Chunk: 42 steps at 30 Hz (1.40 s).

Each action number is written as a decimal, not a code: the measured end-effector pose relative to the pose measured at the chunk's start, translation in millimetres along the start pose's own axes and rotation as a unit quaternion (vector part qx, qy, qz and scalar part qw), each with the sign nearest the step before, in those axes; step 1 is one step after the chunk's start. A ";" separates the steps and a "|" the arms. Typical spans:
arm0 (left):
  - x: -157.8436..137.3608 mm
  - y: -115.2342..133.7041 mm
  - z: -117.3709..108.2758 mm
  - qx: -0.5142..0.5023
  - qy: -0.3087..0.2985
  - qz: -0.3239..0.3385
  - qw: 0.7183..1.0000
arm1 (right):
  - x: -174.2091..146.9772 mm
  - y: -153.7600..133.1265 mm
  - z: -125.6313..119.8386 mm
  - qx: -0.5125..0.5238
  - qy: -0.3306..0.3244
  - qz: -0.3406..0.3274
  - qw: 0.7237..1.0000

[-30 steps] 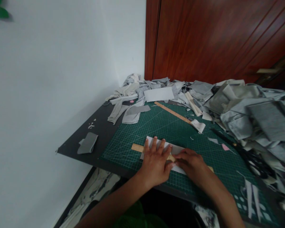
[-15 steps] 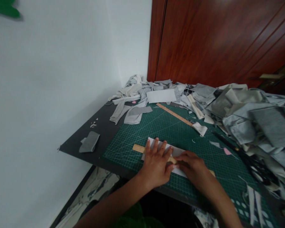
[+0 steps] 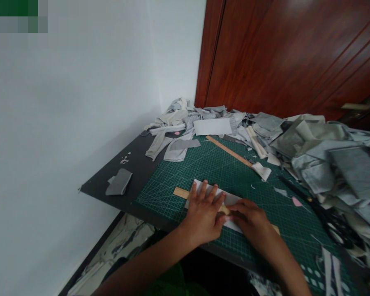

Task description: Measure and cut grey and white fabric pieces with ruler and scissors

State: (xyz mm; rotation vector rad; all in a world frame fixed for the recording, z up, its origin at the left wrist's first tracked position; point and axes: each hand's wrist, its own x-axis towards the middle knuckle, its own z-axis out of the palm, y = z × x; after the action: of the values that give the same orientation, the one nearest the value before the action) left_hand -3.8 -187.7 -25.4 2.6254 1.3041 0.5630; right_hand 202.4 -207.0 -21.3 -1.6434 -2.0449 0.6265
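My left hand [image 3: 204, 211] lies flat with spread fingers, pressing a wooden ruler [image 3: 181, 193] onto a white rectangular piece [image 3: 233, 199], paper or stiff cloth. Both rest on a green cutting mat [image 3: 160, 185]. Close beside my left thumb, my right hand [image 3: 251, 220] is bent over the ruler and the white piece, its thumb and forefinger drawn together at the ruler's edge. What they pinch, if anything, is hidden. Past my right hand the ruler's other end shows.
A second wooden ruler [image 3: 230, 151] lies farther back, a white scrap [image 3: 261, 171] at its end. Grey and white cloth scraps [image 3: 314, 144] are heaped along the back and right. Black-handled scissors [image 3: 339, 228] lie at right. A folded grey cloth [image 3: 119, 182] is at left, near the wall.
The view has shifted slightly, so the scene sits a little farther right. Both hands stay in nearly the same place on the ruler and white piece.
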 end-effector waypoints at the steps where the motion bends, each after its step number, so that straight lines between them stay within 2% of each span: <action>1: 0.2 -0.1 -0.2 0.001 -0.001 -0.001 1.000 | 0.1 0.6 0.6 0.001 0.000 -0.001 1.000; 7: 1.1 -1.4 -1.2 0.000 -0.002 0.000 1.000 | 1.6 2.9 3.4 0.004 0.012 -0.008 1.000; 13: -0.4 0.4 -2.3 -0.003 -0.003 0.001 1.000 | 3.5 8.2 -0.1 0.031 -0.017 0.001 0.999; 19: -0.9 2.6 -3.7 -0.004 -0.009 0.007 1.000 | 1.1 14.2 3.9 0.023 0.010 0.007 1.000; 26: -0.7 3.9 -5.5 -0.016 -0.008 0.006 1.000 | -2.3 14.0 4.4 0.020 0.016 -0.012 1.000; 42: -0.1 4.9 -2.4 -0.005 -0.001 -0.006 1.000 | 0.5 6.2 0.5 -0.016 0.004 0.015 1.000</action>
State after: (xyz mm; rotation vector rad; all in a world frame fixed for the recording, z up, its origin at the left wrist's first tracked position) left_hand -1.3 -190.9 -21.8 2.6073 1.3124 0.5636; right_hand 206.9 -205.4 -25.4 -1.6952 -2.0378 0.6013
